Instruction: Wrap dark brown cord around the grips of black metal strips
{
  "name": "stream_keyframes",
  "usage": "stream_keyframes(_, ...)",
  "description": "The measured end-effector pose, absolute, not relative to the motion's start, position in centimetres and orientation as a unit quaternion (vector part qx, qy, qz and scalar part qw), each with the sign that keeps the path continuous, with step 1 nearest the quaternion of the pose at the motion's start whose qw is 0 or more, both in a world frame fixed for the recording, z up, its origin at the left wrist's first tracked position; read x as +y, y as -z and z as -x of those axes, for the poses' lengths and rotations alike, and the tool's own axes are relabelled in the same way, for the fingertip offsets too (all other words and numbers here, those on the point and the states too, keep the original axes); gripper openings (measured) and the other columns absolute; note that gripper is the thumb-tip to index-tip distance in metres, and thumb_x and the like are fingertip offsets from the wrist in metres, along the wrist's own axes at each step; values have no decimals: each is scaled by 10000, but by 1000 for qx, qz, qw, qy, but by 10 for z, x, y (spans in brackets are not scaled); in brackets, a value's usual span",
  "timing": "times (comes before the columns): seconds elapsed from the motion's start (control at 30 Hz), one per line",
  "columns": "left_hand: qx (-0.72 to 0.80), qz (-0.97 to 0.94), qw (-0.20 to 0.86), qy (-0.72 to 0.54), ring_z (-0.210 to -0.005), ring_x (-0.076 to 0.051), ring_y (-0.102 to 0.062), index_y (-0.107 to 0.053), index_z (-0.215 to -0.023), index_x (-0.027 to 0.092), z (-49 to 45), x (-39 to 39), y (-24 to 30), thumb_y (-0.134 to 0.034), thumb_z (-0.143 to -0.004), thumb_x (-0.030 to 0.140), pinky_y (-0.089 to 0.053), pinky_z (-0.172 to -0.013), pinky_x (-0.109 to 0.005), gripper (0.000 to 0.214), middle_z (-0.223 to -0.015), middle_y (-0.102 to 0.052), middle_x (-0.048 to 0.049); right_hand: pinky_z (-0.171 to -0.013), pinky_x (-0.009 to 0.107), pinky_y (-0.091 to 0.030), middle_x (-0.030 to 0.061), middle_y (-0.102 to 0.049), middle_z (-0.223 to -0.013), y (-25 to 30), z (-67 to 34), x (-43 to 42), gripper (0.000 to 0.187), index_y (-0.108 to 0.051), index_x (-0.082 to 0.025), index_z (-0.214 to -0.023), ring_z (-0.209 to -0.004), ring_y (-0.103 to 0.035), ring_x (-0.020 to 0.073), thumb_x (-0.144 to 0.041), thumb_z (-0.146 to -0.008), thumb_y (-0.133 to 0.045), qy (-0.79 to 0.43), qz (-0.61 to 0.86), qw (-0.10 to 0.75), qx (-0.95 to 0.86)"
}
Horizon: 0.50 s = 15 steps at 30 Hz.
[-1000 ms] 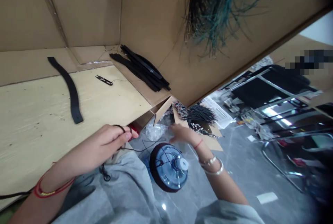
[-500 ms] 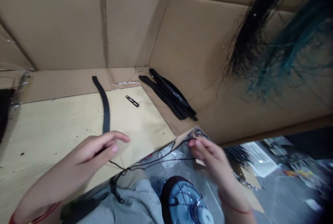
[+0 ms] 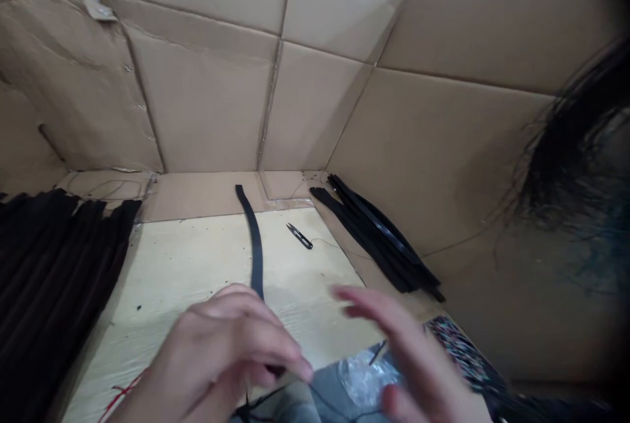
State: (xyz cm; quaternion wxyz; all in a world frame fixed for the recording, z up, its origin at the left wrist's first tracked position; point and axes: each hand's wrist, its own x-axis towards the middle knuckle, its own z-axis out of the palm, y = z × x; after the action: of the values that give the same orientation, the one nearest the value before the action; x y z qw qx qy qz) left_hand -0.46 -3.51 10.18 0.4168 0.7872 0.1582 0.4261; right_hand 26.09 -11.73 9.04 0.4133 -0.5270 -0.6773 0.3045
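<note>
By the left hand [image 3: 221, 347], a cord [image 3: 247, 412] is pinched at six o'clock in the view; at that hand's three o'clock, the blurred right hand [image 3: 418, 357] is held spread. Farther out, a strip [image 3: 256, 246] is seen at one, a bundle [image 3: 364, 236] at two.

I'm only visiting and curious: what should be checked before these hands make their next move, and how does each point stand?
1. Left hand has the cord: ok, pinched at the fingertips.
2. Right hand grips something: cannot tell; its fingers are apart, but blurred.
3. Snips clear of both hands: ok, lying beyond them on the board.
4. Single strip fully visible: not ok; the left hand hides its near end.
5. Cord free of tangles: cannot tell; much of it is hidden or out of view.
</note>
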Motion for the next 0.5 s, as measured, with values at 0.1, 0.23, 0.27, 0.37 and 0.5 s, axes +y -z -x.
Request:
stream_keyframes(0.1, 195, -809, 336, -441, -837, -164, -625, -674, -1088, 373, -7, -34, -93, -512, -909, 166, -535, -706, -261, 319, -870, -693, -6, -754, 390, -518, 86, -618, -1148, -80, -196, -86, 537, -556, -412, -1308, -884, -622, 245, -486, -798, -710, -494, 418, 448, -617)
stream_keyframes(0.23, 234, -818, 247, -464, -850, -144, -637, -600, -1243, 360, 2, -25, -78, -489, -892, 73, -524, -750, -242, 467, -945, -713, 2, -460, 194, -266, -56, -400, -612, -79, -164, -50, 285, -648, -295, -1120, -456, -266, 45, -404, -859, -677, -663, 344, 440, -499)
stream_keyframes(0.27, 244, -822, 240, -456, -849, -129, -653, -604, -1237, 351, 8, -21, -78, -490, -892, 58, -523, -751, -220, 466, -966, -719, 12, -459, 196, -233, -64, -362, -587, -81, -166, -41, 252, -671, -251, -1059, -461, -237, 44, -401, -856, -681, -663, 353, 432, -499)
stream_keyframes(0.37, 355, -786, 200, -466, -731, -119, -681, -708, -995, 287, 24, -5, -88, -616, -884, 194, -513, -674, -194, 172, -851, -739, 31, -461, 217, -188, -56, -344, -544, -98, -184, -14, 246, -705, -165, -849, -477, -230, 58, -407, -863, -663, -599, 400, 419, -553)
stream_keyframes(0.5, 541, -659, 231, -469, -748, -156, -674, -666, -934, 185, 17, 45, -90, -534, -922, 444, -506, -688, -234, 291, -826, -720, -32, -473, 240, -136, -49, -320, -538, -130, -217, 22, 221, -698, -165, -763, -505, -205, 82, -370, -841, -676, -452, 438, 490, -603)
